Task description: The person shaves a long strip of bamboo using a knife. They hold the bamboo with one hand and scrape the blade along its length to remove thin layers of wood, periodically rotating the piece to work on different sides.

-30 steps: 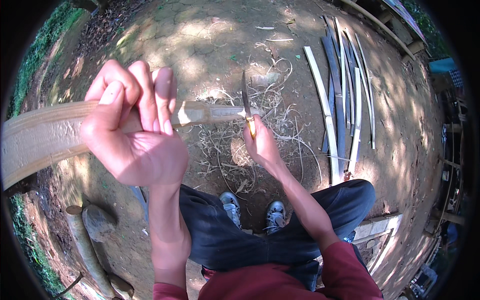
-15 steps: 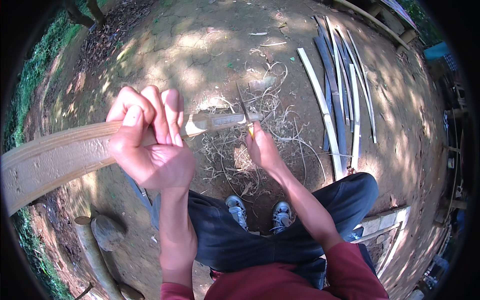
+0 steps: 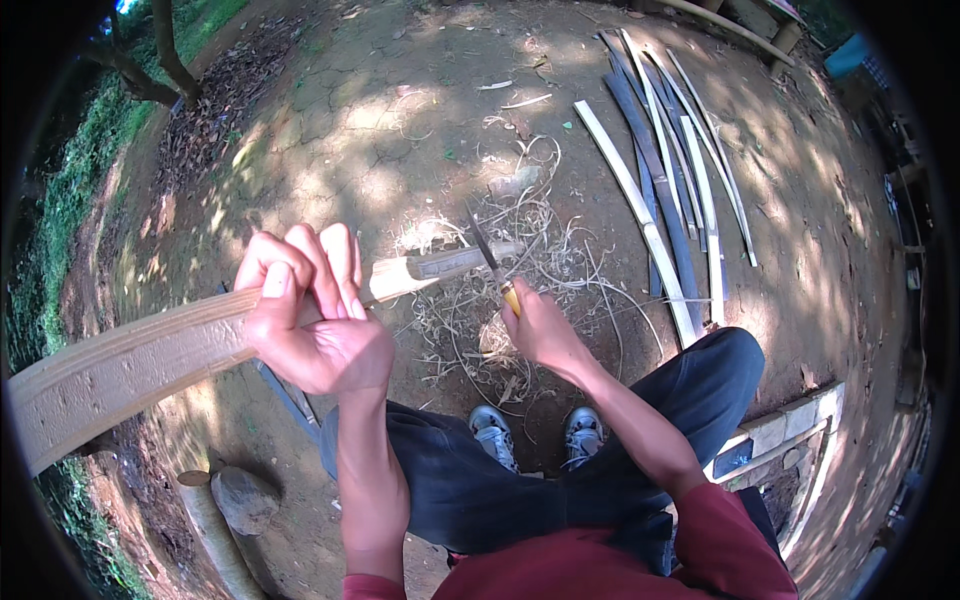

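Observation:
A long split bamboo strip [image 3: 140, 365] runs from the left edge toward the middle, its pale inner face showing. Wrapped round it is my left hand [image 3: 315, 315], palm turned up and fingers curled over the strip. Its far part narrows past a step cut and points over the shavings. My right hand [image 3: 545, 328] is closed on a knife [image 3: 486, 243] with a yellowish handle and a dark narrow blade. The blade slants up and to the left, crossing the strip near its far end; whether it touches the strip I cannot tell.
Curly shavings [image 3: 500, 330] litter the ground before my shoes [image 3: 492, 432]. Several long strips [image 3: 655, 200], pale and dark, lie at the right. A log [image 3: 215, 530] and a stone [image 3: 245, 500] are at the lower left. A block edging [image 3: 770, 435] borders my right knee.
The view has shifted slightly. The knife hand has moved a little nearer to me along the strip's end. My left hand keeps its hold on the bamboo strip.

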Demonstrator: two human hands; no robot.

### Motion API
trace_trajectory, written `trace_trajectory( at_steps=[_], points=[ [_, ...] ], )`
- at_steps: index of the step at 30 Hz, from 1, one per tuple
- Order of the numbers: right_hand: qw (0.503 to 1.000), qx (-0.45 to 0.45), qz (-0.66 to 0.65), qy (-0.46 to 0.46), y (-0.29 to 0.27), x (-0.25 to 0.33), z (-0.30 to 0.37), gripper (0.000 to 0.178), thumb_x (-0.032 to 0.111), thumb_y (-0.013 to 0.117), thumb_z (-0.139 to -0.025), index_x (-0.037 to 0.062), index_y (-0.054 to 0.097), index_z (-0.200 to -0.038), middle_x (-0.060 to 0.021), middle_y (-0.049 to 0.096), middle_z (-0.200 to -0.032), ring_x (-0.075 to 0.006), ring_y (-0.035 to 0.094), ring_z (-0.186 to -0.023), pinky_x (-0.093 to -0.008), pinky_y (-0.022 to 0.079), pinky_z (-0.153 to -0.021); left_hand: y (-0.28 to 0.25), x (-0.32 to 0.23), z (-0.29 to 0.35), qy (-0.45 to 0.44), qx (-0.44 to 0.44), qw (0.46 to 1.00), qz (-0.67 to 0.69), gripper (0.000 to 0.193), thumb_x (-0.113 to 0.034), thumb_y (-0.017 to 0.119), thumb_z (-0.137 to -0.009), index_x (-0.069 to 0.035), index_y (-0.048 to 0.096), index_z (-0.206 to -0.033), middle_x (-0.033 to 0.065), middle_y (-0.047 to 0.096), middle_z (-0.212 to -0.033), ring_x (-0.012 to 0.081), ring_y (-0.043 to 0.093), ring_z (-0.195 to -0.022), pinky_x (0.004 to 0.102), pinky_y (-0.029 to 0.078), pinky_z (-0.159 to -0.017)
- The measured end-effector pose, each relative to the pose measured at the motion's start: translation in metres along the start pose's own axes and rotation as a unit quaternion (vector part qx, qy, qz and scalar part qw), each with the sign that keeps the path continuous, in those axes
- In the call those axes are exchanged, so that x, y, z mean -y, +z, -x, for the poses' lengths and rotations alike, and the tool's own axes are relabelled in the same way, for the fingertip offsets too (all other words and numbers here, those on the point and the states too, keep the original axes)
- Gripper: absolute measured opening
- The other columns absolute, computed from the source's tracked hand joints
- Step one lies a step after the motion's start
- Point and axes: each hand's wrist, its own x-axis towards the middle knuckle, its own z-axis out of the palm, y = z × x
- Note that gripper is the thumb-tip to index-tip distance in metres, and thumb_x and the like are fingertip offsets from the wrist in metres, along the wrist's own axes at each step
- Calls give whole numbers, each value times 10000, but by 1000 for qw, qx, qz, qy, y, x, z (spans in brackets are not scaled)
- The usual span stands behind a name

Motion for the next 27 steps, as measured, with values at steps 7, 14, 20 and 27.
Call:
trace_trajectory(
  at_steps=[7,14,20,27],
  points=[
    [999,-28,-22,-37,6,30,19,240,55,497,-893,-105,468,-1069,-264,565,-645,-399,615,-619,-445,439,-550,9,3,0,35,-63,997,-7,260,-137,414,-856,-84,291,-633,-7,249,-503,75,206,-406,229,207,-403],
    [992,-59,-20,-111,3,53,37,243,81,516,-892,-72,469,-1074,-253,575,-636,-440,607,-656,-466,442,-546,16,2,7,39,-43,998,-28,269,-136,405,-861,-81,287,-626,-3,254,-507,75,199,-415,225,209,-403],
    [999,11,6,41,8,-6,-1,288,106,503,-894,-81,457,-1109,-237,603,-635,-409,624,-621,-473,482,-574,1,3,3,70,-87,992,-63,244,-128,352,-858,-91,271,-631,5,250,-507,75,187,-407,218,196,-397],
    [991,-76,43,-103,5,40,39,226,127,498,-903,-66,445,-1007,-260,586,-668,-445,612,-658,-502,456,-595,-6,-2,1,32,-45,997,-55,272,-181,367,-881,-97,287,-636,7,284,-488,76,238,-402,215,200,-399]
  ],
)
